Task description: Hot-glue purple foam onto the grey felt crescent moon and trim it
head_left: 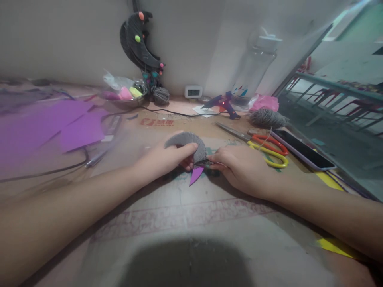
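A crescent (202,145) of purple sheet is mostly covered with grey yarn, and its bare purple tip (196,176) points down toward me. My left hand (179,155) is closed on the wrapped part, thumb lying across the front. At the border between yarn and bare purple, a dark strand (202,162) runs to my right hand (231,165). The fingertips of that hand are pinched on the strand, which looks like yarn. Just beyond my right hand lie scissors (254,138) with one orange and one yellow handle.
Purple sheets (80,127) and a clear-bodied knife or pen (100,157) lie left. Behind are a bowl (128,101), small clock (193,92), glue gun (224,104), bottle (259,67), and yarn ball (267,118). A phone (303,149) lies right; a decorated dark crescent (136,44) hangs on the wall.
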{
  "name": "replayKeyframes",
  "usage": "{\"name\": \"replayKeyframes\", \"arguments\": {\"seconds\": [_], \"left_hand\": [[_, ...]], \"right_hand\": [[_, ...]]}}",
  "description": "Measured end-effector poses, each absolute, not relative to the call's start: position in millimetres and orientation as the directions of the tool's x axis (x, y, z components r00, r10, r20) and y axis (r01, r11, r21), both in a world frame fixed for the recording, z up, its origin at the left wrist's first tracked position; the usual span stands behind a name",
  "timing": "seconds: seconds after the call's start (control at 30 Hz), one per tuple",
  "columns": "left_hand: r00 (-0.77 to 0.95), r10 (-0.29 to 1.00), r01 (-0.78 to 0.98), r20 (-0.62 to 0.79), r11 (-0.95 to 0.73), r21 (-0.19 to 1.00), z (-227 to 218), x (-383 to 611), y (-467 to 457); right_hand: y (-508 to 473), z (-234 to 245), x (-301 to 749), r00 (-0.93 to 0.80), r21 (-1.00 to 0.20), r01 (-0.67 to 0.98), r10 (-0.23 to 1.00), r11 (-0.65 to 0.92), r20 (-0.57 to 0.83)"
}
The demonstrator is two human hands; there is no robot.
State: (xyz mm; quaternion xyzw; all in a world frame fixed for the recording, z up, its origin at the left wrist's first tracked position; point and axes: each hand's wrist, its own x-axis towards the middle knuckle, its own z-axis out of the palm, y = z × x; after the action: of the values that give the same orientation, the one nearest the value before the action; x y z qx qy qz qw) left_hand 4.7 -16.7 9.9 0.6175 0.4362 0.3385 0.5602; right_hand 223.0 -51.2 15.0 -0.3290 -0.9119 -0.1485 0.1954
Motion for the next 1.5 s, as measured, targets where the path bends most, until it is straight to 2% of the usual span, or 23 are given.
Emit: {"name": "replayKeyframes", "arguments": {"seconds": [0.17,0.33,0.47,0.93,1.33,1.5], "left_hand": [[0.413,0.908,0.203,-0.068,-0.02,0.979,12.5,4.8,-16.6],[0.41,0.906,0.266,-0.1,-0.014,0.964,12.8,3.8,-16.1],[0.422,0.899,0.262,-0.117,0.003,0.965,11.2,3.0,-15.8],[0.457,0.886,0.156,-0.078,0.006,0.988,9.7,3.1,-14.3],[0.454,0.884,0.203,-0.11,0.018,0.979,10.2,2.3,-14.2],[0.469,0.878,0.184,-0.097,0.01,0.983,10.3,2.2,-14.2]], "right_hand": [[-53.4,17.6,224.1,-0.622,0.006,0.692,0.591,0.722,0.514],[-55.3,21.1,222.5,-0.662,0.064,0.693,0.599,0.718,0.45],[-55.2,21.1,221.5,-0.671,0.066,0.696,0.614,0.715,0.417],[-52.6,16.9,222.6,-0.687,0.1,0.679,0.582,0.727,0.435],[-50.7,17.2,225.2,-0.704,0.104,0.655,0.553,0.749,0.446],[-51.0,16.3,226.2,-0.684,0.064,0.667,0.576,0.742,0.447]]}}
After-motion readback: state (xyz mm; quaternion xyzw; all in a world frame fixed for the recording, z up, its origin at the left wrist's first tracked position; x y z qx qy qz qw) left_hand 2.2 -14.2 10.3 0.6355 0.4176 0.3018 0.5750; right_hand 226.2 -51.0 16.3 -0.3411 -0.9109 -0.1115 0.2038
